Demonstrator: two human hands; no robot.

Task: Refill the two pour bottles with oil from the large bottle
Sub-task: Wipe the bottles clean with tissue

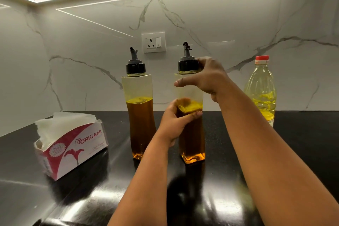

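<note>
Two tall clear pour bottles with black caps and grey spouts stand on the black counter, each a little over half full of amber oil. The left pour bottle (pixel 140 115) stands alone. My left hand (pixel 174 123) grips the waist of the right pour bottle (pixel 191 134). My right hand (pixel 207 77) reaches over from the right, its fingers curled on that bottle's black cap (pixel 187 65) and its thumb stretched across the front. The large bottle (pixel 262 91), clear with a red cap and pale yellow oil low inside, stands upright at the right by the wall.
An open red-and-white tissue box (pixel 71 145) sits at the left on the glossy black counter (pixel 211 198). A marble wall with a socket (pixel 154 42) rises close behind the bottles.
</note>
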